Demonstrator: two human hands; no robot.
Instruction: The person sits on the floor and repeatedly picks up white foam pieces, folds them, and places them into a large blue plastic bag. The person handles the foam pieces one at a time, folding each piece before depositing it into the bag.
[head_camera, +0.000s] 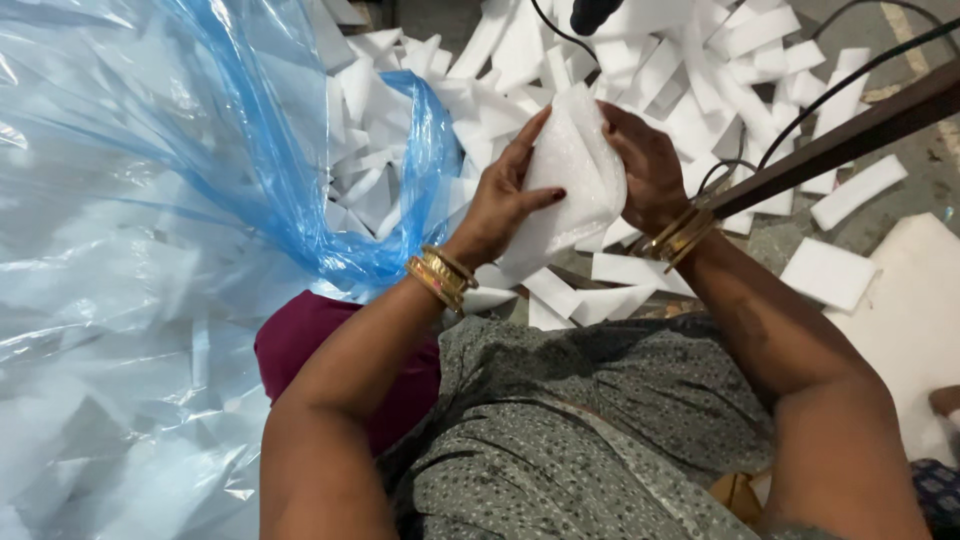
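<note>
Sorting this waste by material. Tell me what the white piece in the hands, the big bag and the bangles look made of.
White piece: seemingly soft foam sheet, matte and faintly pebbled; it bends between the left hand and right hand.
Bag: thin plastic film, glossy, blue-tinted and see-through, creased, with white scraps showing inside.
Bangles: shiny gold-coloured, probably metal; whether solid or plated cannot be told.

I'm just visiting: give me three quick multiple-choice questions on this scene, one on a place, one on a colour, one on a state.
1. Where is the big plastic bag? A to the person's left, B to their right, C behind the strips.
2. What colour are the bangles? A silver, B gold, C red.
3. How is the white foam sheet held? A in the left hand alone, B lying loose, C between both hands.

Answers: 1 A, it fills the left side. 2 B, they shine gold. 3 C, the right hand grips it too.
</note>
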